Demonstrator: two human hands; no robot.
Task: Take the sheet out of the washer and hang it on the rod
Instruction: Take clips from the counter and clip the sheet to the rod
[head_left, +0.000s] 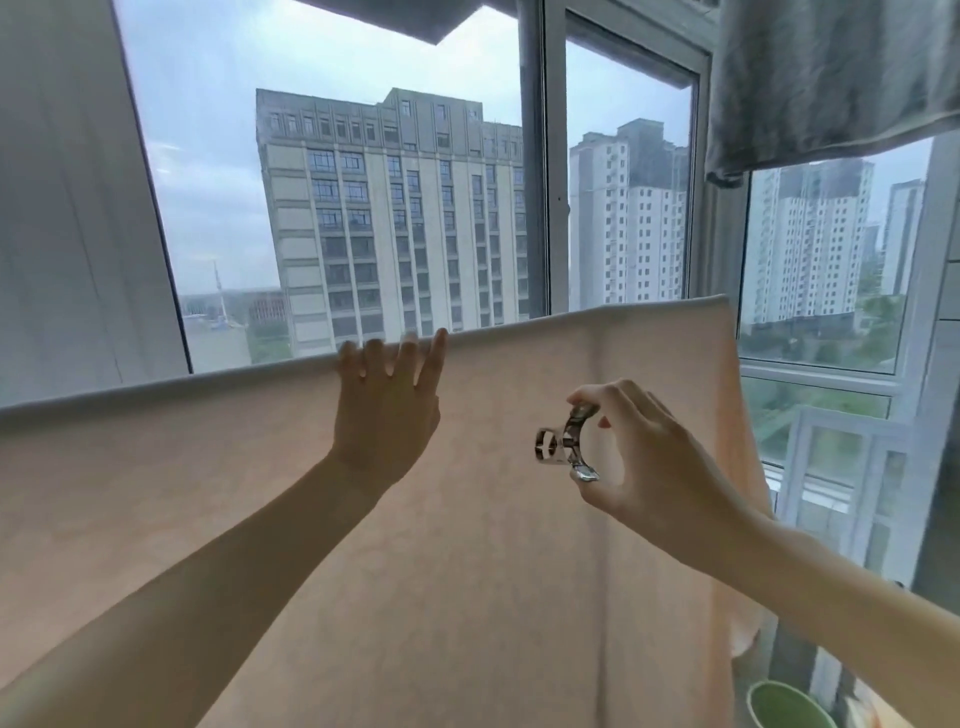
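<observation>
A pale peach sheet (467, 545) hangs draped over a rod that it hides; its folded top edge runs from the left edge up to the right. My left hand (387, 405) lies flat against the sheet with straight fingers reaching its top edge. My right hand (644, 457) pinches a shiny metal clothes clip (569, 449) between thumb and fingers, a little below the top edge and right of the left hand. The washer is out of view.
Large windows (337, 182) stand right behind the sheet, with tall buildings outside. A grey cloth (831, 83) hangs at the top right. A green container (784, 706) sits low at the right, beside a white railing (841, 467).
</observation>
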